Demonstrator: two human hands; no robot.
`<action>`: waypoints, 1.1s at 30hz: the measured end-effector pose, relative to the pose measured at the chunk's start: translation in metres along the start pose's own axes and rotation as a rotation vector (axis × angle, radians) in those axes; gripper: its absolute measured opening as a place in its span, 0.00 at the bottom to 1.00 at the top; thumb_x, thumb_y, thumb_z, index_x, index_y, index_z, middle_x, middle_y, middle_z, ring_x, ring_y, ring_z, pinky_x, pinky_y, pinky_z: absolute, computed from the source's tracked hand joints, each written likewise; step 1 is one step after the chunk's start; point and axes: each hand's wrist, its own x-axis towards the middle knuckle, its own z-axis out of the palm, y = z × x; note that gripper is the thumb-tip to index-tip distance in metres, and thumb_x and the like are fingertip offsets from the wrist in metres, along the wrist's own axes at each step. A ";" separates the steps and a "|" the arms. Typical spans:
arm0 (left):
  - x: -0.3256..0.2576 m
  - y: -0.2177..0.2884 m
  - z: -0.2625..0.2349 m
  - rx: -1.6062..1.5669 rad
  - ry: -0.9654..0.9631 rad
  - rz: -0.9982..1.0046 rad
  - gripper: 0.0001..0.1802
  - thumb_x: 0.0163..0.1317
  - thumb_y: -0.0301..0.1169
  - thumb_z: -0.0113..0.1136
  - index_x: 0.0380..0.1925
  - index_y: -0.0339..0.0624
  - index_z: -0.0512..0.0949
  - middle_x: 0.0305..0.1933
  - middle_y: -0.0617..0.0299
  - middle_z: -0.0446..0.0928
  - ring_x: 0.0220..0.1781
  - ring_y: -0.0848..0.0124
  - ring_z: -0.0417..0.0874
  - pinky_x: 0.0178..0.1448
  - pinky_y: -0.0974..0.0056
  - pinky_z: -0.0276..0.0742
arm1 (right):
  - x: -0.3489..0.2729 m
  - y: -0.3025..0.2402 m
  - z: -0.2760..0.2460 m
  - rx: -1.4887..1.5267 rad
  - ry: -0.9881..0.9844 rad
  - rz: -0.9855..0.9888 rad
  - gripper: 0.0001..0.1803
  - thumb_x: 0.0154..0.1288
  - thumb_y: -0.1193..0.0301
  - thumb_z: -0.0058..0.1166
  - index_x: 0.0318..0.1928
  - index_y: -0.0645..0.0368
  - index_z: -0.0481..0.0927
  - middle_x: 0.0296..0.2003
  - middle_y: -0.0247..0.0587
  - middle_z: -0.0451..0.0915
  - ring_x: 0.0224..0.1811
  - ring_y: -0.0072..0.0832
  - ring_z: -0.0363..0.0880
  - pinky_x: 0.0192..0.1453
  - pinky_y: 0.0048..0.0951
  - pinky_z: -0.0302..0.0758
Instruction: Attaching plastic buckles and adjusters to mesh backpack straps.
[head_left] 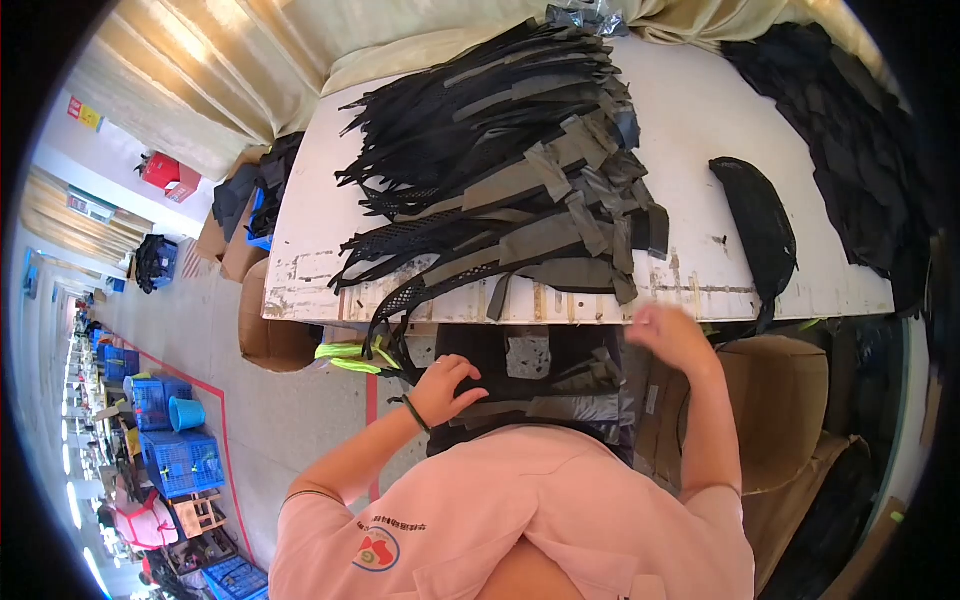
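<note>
My left hand [443, 389] hovers over my lap with its thumb and fingers apart and nothing visible between them. Beneath and beside it lie black fabric strips with grey patches [575, 407], spread across my thighs. A bright yellow-green bundle of cord or strips [352, 355] hangs just left of that hand, beside a dangling black mesh end. Off the table's front edge, my right hand [668, 335] is raised, its fingertips smeared by motion. Ahead of both hands, a large pile of black mesh and grey fabric strips [520, 180] covers the middle of the white table [690, 100].
A curved black fabric piece [757, 225] lies on the table's right side, near a heap of dark fabric [850, 140]. Open cardboard boxes [770, 410] stand below at right, another box [262, 325] at left. Blue crates [180, 460] line the floor farther left.
</note>
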 end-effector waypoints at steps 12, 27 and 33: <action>0.141 0.062 -0.027 -0.030 0.447 0.271 0.13 0.55 0.30 0.64 0.40 0.41 0.76 0.42 0.54 0.77 0.46 0.53 0.76 0.51 0.55 0.71 | 0.101 -0.063 0.027 0.019 0.674 -0.441 0.07 0.57 0.72 0.61 0.33 0.60 0.76 0.31 0.46 0.76 0.38 0.45 0.76 0.43 0.40 0.73; 0.170 0.065 -0.007 -0.458 0.011 0.005 0.11 0.56 0.31 0.65 0.28 0.36 0.73 0.24 0.54 0.74 0.25 0.59 0.74 0.32 0.62 0.70 | 0.029 -0.061 0.052 -0.194 0.743 -0.588 0.15 0.57 0.70 0.61 0.44 0.57 0.74 0.28 0.41 0.77 0.29 0.38 0.78 0.33 0.36 0.73; 0.150 0.075 -0.008 -0.371 0.013 0.256 0.10 0.53 0.24 0.66 0.26 0.38 0.73 0.27 0.58 0.72 0.29 0.64 0.74 0.33 0.63 0.69 | 0.027 -0.066 0.040 0.096 0.517 -0.445 0.08 0.61 0.70 0.58 0.32 0.60 0.75 0.23 0.43 0.77 0.23 0.36 0.75 0.29 0.33 0.72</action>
